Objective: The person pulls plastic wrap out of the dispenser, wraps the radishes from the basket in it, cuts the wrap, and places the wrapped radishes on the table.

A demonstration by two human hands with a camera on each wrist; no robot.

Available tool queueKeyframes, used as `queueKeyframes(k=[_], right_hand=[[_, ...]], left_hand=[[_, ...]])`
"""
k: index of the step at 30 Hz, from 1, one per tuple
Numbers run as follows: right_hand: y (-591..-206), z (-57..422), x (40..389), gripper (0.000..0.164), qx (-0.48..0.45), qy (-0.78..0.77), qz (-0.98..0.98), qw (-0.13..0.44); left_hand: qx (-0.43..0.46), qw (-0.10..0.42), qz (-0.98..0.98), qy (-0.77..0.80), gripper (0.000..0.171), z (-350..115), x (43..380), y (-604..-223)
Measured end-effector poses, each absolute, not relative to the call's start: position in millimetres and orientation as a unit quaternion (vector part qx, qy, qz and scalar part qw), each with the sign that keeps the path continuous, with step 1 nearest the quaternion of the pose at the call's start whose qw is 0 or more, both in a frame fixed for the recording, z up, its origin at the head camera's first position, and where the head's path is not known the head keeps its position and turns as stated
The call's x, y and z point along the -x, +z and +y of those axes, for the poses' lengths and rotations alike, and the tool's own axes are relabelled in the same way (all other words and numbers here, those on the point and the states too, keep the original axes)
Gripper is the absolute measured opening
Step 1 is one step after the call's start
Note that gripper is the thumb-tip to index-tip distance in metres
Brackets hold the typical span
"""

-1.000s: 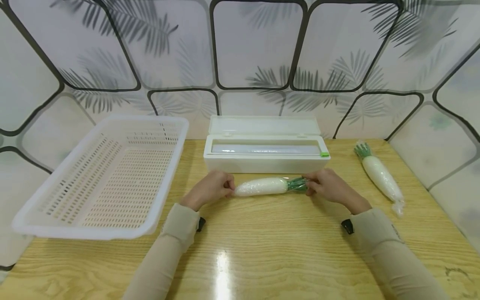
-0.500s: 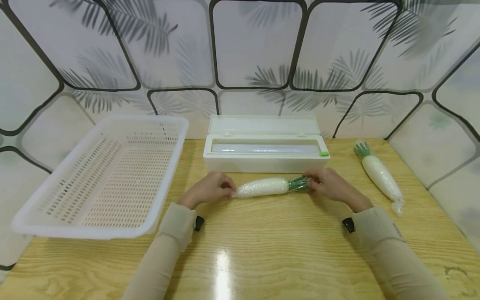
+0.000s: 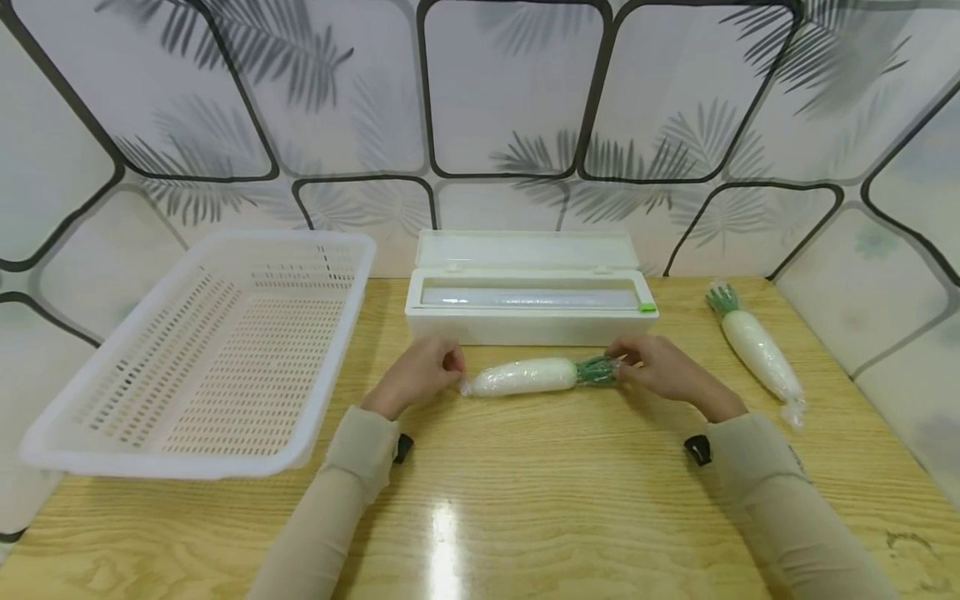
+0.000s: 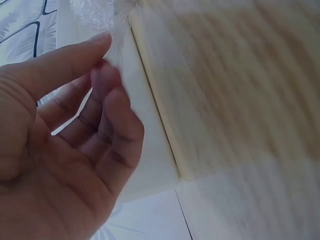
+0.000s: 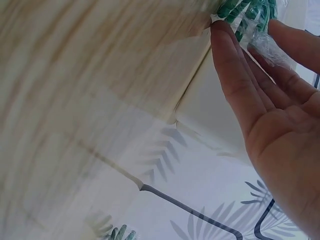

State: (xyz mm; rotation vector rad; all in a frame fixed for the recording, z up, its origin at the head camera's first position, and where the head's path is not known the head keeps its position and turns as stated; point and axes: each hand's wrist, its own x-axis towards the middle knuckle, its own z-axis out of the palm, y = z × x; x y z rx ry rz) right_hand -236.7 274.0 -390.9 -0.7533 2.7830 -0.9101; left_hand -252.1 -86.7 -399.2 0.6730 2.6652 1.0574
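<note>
A white daikon [image 3: 525,377] with green leaf stubs, wrapped in clear plastic, lies crosswise on the table between the hands. At its pointed left end, my left hand [image 3: 420,375] pinches the crinkled tail of the plastic wrap [image 4: 95,14] between thumb and forefinger, the other fingers curled. By the green leaf end [image 5: 252,15], thumb and fingers of my right hand [image 3: 660,373] sit on either side of the wrap and pinch its loose end. Behind the daikon stands a white cling film box [image 3: 532,328], lid up, with the film roll showing inside.
A large white plastic basket [image 3: 330,379] with a slotted bottom stands at the left. Another wrapped daikon [image 3: 761,350] lies slanted on the right of the wooden table [image 3: 570,500]. A patterned wall covering [image 3: 517,92] rises behind the table.
The left fingers have drawn slightly left, showing more of the wrap's tail at the tip. The daikon has shifted only a little, and the right hand stays at the leaf end.
</note>
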Motion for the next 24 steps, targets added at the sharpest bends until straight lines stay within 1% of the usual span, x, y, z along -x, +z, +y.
queueKeyframes(k=[2, 8, 12, 21, 24], right_hand=[[-390.5, 273.7, 237.0, 0.021, 0.247, -0.302, 0.919, 0.06], [-391.0, 272.6, 239.2, 0.02, 0.245, -0.308, 0.917, 0.063], [-391.0, 272.7, 239.9, 0.021, 0.242, -0.313, 0.916, 0.065], [-392.9, 275.6, 241.5, 0.022, 0.251, -0.321, 0.91, 0.075], [-393.4, 278.7, 241.9, 0.023, 0.247, -0.321, 0.911, 0.08]], left_hand=[[-0.239, 0.111, 0.898, 0.353, 0.007, -86.9, 252.1, -399.1], [-0.281, 0.154, 0.882, 0.346, 0.019, -87.6, 250.6, -398.5], [-0.272, 0.171, 0.874, 0.365, 0.022, -85.4, 249.3, -397.7], [-0.282, 0.147, 0.88, 0.354, 0.019, -80.3, 247.2, -397.4], [-0.292, 0.146, 0.87, 0.368, 0.019, -78.2, 247.4, -398.7]])
